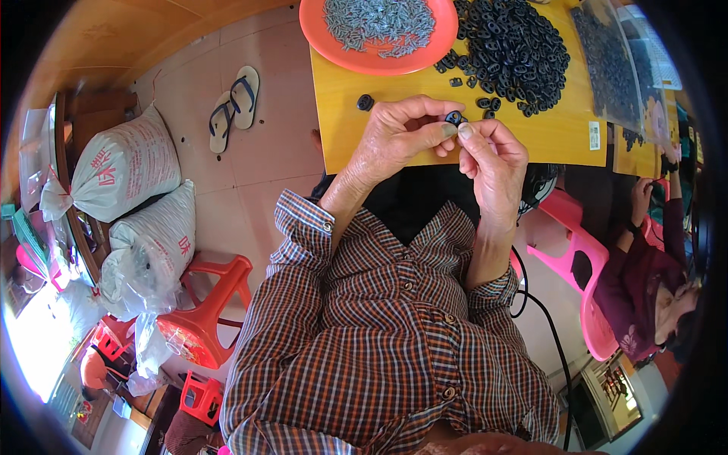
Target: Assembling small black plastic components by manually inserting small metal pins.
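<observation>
Over the near part of the yellow table, both my hands meet at one small black plastic part (454, 117) with a round hole in it. My left hand (398, 138) pinches it between thumb and forefinger. From the other side, my right hand (491, 158) closes its thumb and fingers at the part's right edge; whether a screw is also in these fingers is hidden. Beyond them lies a heap of like black parts (519, 61), with a few loose ones nearer me. An orange-red plate (312, 34) holds many small grey metal screws (379, 26). One black part (365, 101) lies apart, left of my hands.
The yellow table (345, 140) ends just in front of my body. At its right stands a clear bag of dark parts (607, 68), and a person (644, 280) sits by a pink chair (588, 273). Left are slippers (244, 97), white sacks (129, 163) and a red stool (208, 311).
</observation>
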{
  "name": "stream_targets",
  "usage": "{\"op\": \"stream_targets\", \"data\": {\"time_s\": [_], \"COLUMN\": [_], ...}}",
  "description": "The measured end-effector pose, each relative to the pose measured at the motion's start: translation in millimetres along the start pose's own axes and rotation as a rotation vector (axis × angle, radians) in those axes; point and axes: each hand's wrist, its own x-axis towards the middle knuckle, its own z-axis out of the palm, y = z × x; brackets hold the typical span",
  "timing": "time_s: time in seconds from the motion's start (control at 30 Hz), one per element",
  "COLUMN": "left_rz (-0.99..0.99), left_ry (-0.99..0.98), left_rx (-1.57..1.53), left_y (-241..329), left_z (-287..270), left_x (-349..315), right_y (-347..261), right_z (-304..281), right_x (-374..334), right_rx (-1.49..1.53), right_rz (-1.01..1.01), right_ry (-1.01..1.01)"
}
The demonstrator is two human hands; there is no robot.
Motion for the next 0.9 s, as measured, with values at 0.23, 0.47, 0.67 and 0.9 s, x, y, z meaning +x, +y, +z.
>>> {"op": "stream_targets", "data": {"time_s": [0.23,0.47,0.67,0.9], "left_rz": [-0.006,-0.027,-0.003,-0.003], "left_ry": [0.000,-0.009,-0.019,-0.043], "left_rx": [0.019,0.011,-0.001,-0.006], "left_y": [0,0,-1,-1], "left_z": [1,0,-2,-2], "left_x": [0,-1,-1,-2], "right_y": [4,10,10,6], "right_z": [-6,-15,-14,-14], "right_x": [5,12,12,11], "right_rx": [0.137,0.219,0.225,0.153], "right_rz": [0.051,0.106,0.088,0.120], "right_ry": [-0.044,-0.129,-0.144,-0.147]}}
